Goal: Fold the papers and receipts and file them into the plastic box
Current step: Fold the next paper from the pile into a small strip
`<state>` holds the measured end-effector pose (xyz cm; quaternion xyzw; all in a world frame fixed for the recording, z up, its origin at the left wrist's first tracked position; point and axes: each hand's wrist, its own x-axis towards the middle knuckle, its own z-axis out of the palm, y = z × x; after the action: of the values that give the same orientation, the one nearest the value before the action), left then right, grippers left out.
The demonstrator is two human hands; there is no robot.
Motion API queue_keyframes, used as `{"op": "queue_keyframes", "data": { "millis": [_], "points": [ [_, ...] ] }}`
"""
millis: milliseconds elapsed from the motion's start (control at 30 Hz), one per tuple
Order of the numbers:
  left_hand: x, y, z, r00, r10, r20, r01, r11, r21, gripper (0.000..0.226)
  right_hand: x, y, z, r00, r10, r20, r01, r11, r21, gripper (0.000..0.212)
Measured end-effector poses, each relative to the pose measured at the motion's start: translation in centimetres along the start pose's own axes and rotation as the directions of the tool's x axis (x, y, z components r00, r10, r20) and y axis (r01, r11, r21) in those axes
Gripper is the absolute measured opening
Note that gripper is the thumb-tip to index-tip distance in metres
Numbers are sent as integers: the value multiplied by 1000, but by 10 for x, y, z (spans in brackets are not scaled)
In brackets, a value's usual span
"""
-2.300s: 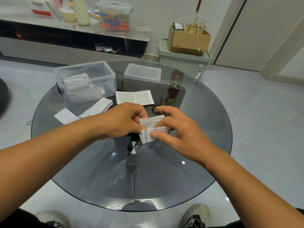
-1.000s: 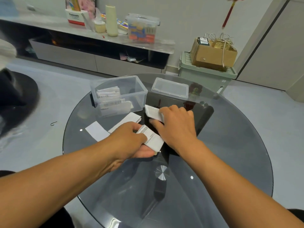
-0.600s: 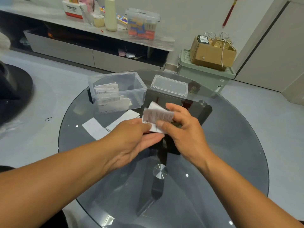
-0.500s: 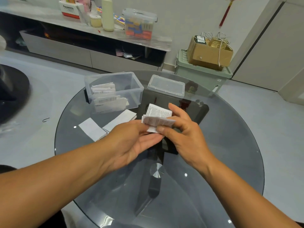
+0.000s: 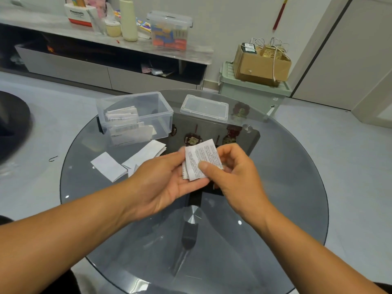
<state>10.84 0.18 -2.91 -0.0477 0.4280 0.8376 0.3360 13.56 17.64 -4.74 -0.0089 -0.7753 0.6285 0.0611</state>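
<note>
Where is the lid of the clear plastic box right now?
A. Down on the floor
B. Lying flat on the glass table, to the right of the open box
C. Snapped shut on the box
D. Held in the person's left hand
B: the lid lies flat on the glass table, apart from the open plastic box, which already holds folded papers.

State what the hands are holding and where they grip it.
Both hands hold the printed paper: right hand pinches its lower right edge, left hand supports its left side.
</note>
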Motion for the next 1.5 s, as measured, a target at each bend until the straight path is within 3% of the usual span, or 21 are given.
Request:
{"op": "queue_keyframes", "data": {
  "millis": [100,167,300,433,600,733,833,900,967,1033,1133,1200,1233,1333,1433,1500],
  "points": [
    [-1,-2,2,997,50,58,-53,998,46,43,1,0,1,997,51,-49,-48,998,50,44],
    [-2,-4,2,994,108,35,-112,982,149,33,1,-3,1,996,81,-33,-78,994,81,33],
    [0,-6,-3,993,118,-16,-106,942,320,35,1,-3,1,994,107,-26,-103,989,107,13],
    [0,-5,-6,998,63,-18,-50,913,405,32,5,3,-4,987,-81,-139,55,981,-185,14],
    [-2,1,-4,1000,21,22,-27,937,349,35,3,10,-11,917,-328,228,398,695,-599,37],
    [-4,7,-5,1000,-7,-11,9,983,183,36,0,10,-12,873,-285,397,488,526,-696,51],
    [-7,11,-5,997,-38,65,30,992,124,39,1,5,-15,856,-258,448,517,433,-738,56],
    [-6,9,-5,999,-12,34,7,989,151,37,0,3,-16,860,-230,456,507,486,-712,54],
    [-4,7,-5,999,25,-21,-19,971,237,29,-1,4,-14,890,-209,406,431,675,-599,47],
    [-3,6,-6,997,59,-54,-35,931,364,25,-1,2,-9,949,-173,264,283,834,-473,41],
    [-4,8,-9,981,181,-70,-113,824,555,16,2,-6,-2,993,51,109,-32,985,-168,25],
    [-4,9,-13,965,262,-26,-168,689,706,14,2,-8,-3,996,36,80,-23,987,-159,11],
    [-5,10,-15,951,308,12,-191,560,806,16,2,-7,-4,997,-22,69,39,967,-251,7],
    [-10,14,-21,913,388,124,-206,177,963,27,5,-1,-7,970,-214,115,238,746,-622,7],
    [-17,21,-25,882,456,121,-116,-40,992,26,11,1,-6,920,-285,270,383,502,-775,8],
    [-19,30,-28,815,568,116,2,-203,979,23,13,4,-2,894,-250,373,445,383,-810,15]
  ]
}}
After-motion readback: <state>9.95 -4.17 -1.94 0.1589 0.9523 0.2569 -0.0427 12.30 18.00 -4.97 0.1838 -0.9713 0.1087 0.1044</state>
